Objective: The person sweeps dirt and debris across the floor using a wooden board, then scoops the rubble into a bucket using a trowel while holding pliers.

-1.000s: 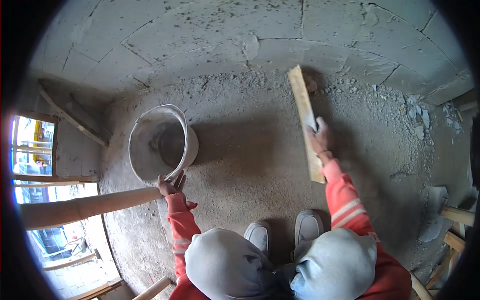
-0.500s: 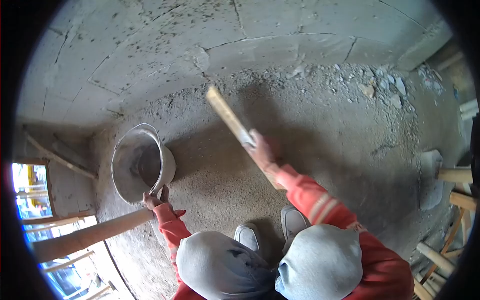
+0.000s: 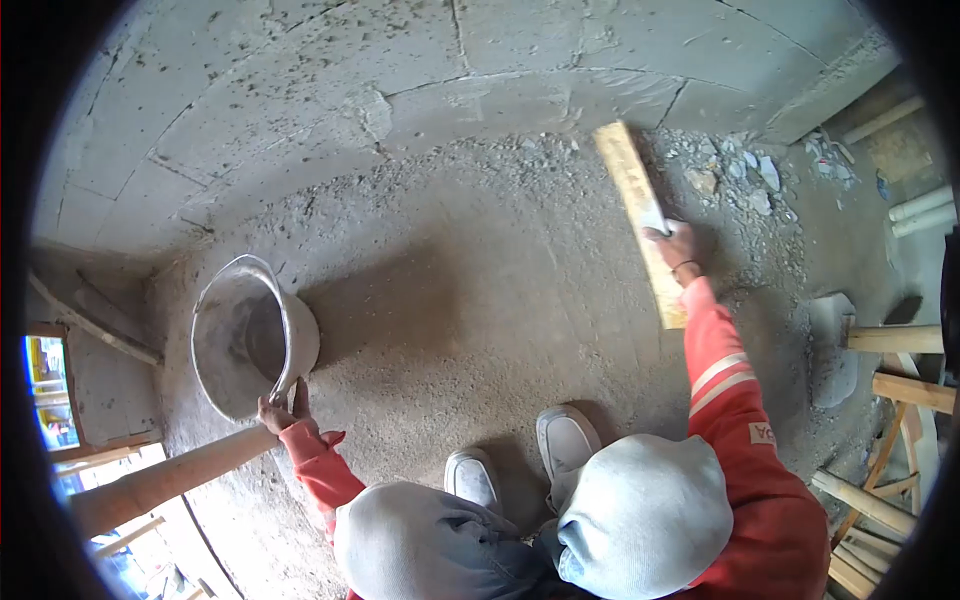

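Observation:
A pale bucket (image 3: 302, 335) lies tipped on the floor at the left, its mouth facing me. My left hand (image 3: 284, 408) is closed on the bucket's rim at its lower edge. Out to the right, my right hand (image 3: 677, 245) grips a long wooden board (image 3: 635, 190) near its middle by a whitish part. The board slants over the gritty floor, its far end near the base of the wall. Its underside is hidden.
Rubble (image 3: 730, 175) lies along the block wall (image 3: 300, 90) at the back right. A wooden pole (image 3: 180, 480) crosses the lower left beside my left hand. Timber pieces (image 3: 870, 505) and a pale slab (image 3: 832, 350) are at the right.
My right hand swung the board left, then back out to the right. The view has shifted, so the bucket appears further left and lower. My left hand has stayed at its rim.

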Demonstrator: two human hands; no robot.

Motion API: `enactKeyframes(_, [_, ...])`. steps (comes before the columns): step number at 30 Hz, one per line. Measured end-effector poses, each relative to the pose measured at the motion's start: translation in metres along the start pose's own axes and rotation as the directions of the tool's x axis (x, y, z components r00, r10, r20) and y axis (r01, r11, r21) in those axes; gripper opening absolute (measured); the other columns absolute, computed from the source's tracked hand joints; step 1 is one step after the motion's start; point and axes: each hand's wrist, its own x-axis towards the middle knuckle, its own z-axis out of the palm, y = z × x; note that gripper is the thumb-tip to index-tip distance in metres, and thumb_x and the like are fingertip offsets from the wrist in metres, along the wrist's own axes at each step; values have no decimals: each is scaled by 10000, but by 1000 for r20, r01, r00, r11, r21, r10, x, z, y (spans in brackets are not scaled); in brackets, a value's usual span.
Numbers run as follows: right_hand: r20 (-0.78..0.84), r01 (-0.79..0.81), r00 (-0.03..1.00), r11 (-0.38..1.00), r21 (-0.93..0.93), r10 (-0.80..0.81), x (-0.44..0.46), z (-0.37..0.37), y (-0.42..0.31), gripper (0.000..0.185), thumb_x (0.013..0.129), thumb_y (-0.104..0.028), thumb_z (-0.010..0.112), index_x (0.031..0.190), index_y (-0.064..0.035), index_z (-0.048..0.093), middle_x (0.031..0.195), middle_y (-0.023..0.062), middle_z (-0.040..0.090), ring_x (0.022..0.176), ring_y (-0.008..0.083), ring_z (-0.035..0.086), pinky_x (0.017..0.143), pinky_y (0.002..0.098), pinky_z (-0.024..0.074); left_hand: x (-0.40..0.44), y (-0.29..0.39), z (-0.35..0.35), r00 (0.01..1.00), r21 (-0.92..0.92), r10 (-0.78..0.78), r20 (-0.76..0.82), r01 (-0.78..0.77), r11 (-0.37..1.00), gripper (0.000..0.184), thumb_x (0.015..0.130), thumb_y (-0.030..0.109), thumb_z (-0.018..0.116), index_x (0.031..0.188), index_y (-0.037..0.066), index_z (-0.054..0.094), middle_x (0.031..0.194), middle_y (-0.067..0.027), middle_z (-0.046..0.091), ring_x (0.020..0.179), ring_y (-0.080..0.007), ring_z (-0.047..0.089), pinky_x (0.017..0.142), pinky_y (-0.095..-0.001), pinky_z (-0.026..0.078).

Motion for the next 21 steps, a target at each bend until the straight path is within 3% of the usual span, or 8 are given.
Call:
enactKeyframes(3, [-290,-315,927,911,-264,237,1,-78,36,371,760,-427,671,985,-132,683,898,132,689,832,335,666,727,431,519,0,0,1,999,22,46,-22,-46,999,307,839,211,479,1017,-28,406,940,-124,417,849,-283,513,742,-479,607])
enactKeyframes(9, [-444,-279,888,907,-316,118,-27,-109,46,428,776,-491,637,938,-95,636,904,190,658,838,401,629,711,495,487,-11,3,10,998,79,69,-15,-67,995,417,917,285,444,1191,-22,379,1086,-184,498,954,-352,572,739,-446,613])
enactKeyframes(14, [21,107,994,994,37,-108,-100,-6,-65,369,744,-344,738,929,-46,622,775,166,649,700,278,646,603,383,497,-6,-1,19,993,102,120,22,-122,987,466,904,304,472,1227,-10,354,1149,-183,447,1009,-352,522,746,-472,607])
enactKeyframes(15, [-137,286,953,952,109,-271,-117,36,-80,414,749,-337,733,1017,-49,608,850,171,655,779,286,646,678,394,497,-2,-1,20,994,104,102,26,-104,989,472,902,304,477,1232,-10,352,1161,-182,433,1033,-350,502,749,-478,605])
enactKeyframes(16, [-4,297,950,900,320,-312,-118,69,-92,438,762,-324,718,1080,-53,588,911,175,655,851,295,641,741,407,490,3,-2,18,996,102,83,28,-85,991,479,900,305,482,1236,-9,349,1173,-181,419,1056,-349,482,752,-484,603])
enactKeyframes(18, [-147,356,934,848,393,-325,-129,127,-121,423,781,-309,685,1100,-54,575,911,175,658,856,325,641,745,412,493,15,-2,9,999,95,44,19,-46,994,492,896,306,492,1245,-9,344,1198,-180,390,1103,-345,442,757,-497,599])
enactKeyframes(19, [-147,353,936,848,396,-321,-125,122,-122,423,781,-309,685,1100,-54,575,911,175,658,856,325,641,745,412,493,22,-2,4,1000,90,26,9,-26,996,499,895,307,496,1249,-8,341,1210,-179,376,1126,-344,423,760,-503,597])
enactKeyframes(21, [316,105,943,994,16,-105,-102,71,-158,406,797,-303,652,1104,-47,578,926,179,660,866,343,639,752,415,496,23,1,-1,1000,79,8,-12,-7,997,506,893,308,501,1254,-8,339,1222,-179,362,1150,-342,403,763,-509,595])
